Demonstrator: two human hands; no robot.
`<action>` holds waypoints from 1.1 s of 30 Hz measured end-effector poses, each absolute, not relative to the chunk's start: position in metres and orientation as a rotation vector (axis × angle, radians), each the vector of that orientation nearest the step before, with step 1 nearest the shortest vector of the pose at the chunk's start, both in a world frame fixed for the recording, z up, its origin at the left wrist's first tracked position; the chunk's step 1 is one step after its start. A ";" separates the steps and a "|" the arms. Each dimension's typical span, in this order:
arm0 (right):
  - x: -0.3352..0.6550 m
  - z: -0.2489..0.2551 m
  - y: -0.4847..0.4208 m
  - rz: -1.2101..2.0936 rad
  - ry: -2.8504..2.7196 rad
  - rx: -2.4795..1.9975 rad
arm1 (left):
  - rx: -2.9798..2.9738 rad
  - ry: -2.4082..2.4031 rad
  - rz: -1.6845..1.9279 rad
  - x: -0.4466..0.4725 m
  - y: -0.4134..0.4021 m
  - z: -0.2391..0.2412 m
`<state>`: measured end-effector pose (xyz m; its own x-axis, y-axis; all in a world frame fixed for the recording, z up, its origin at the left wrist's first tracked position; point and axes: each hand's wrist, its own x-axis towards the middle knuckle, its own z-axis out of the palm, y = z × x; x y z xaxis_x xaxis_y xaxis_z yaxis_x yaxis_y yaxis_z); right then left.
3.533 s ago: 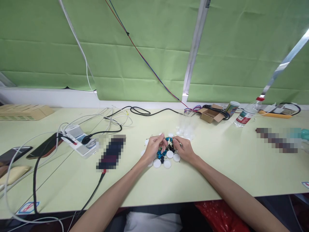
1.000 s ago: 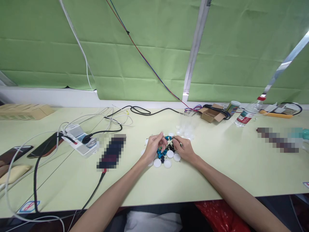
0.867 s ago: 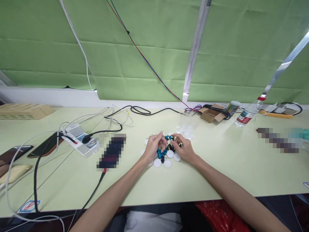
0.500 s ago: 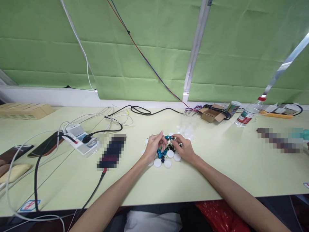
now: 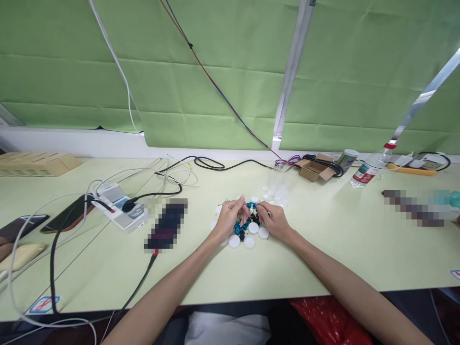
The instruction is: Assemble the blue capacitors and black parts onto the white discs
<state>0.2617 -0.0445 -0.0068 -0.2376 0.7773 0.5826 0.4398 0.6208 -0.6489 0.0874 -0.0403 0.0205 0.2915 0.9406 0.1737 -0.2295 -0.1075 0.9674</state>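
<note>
Over the middle of the table my left hand (image 5: 229, 218) is closed, thumb and fingers pinched at the left side of a small blue part (image 5: 251, 205). My right hand (image 5: 275, 218) has its fingers curled together at that part's right end; what lies in its fingertips is too small to make out. Beneath the hands lies a heap of small blue parts (image 5: 238, 229) and black parts (image 5: 254, 218). Several round white caps (image 5: 249, 242) are spread around the heap, some partly hidden by my hands.
Clear plastic pieces (image 5: 278, 189) lie behind my right hand. Further back are an open cardboard box (image 5: 315, 170), a can (image 5: 347, 159) and a water bottle (image 5: 370, 170). A blurred-out dark device (image 5: 167, 225) with a cable, a white power strip (image 5: 120, 208) and phones are on the left.
My right hand's fingers have curled in more, and its fingertips have drawn slightly back from over the blue part to its right end. My left hand stays in nearly the same place.
</note>
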 end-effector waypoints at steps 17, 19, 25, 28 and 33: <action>0.263 -0.012 -0.041 0.451 -1.946 -1.043 | 1.261 0.764 1.186 0.088 -0.041 0.024; 0.263 -0.012 -0.041 0.451 -1.947 -1.049 | 1.241 0.757 1.200 0.088 -0.041 0.024; 0.261 -0.010 -0.044 0.486 -1.867 -0.995 | 1.165 0.717 1.210 0.088 -0.039 0.022; 0.261 -0.009 -0.045 0.488 -1.853 -0.963 | 1.135 0.701 1.221 0.088 -0.039 0.022; 0.261 -0.011 -0.044 0.466 -1.851 -0.949 | 1.148 0.696 1.220 0.088 -0.039 0.021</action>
<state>0.2605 -0.0436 -0.0109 -0.2287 0.7772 0.5863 0.4069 0.6234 -0.6677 0.0884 -0.0390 0.0208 0.2564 0.9539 0.1558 -0.3514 -0.0582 0.9344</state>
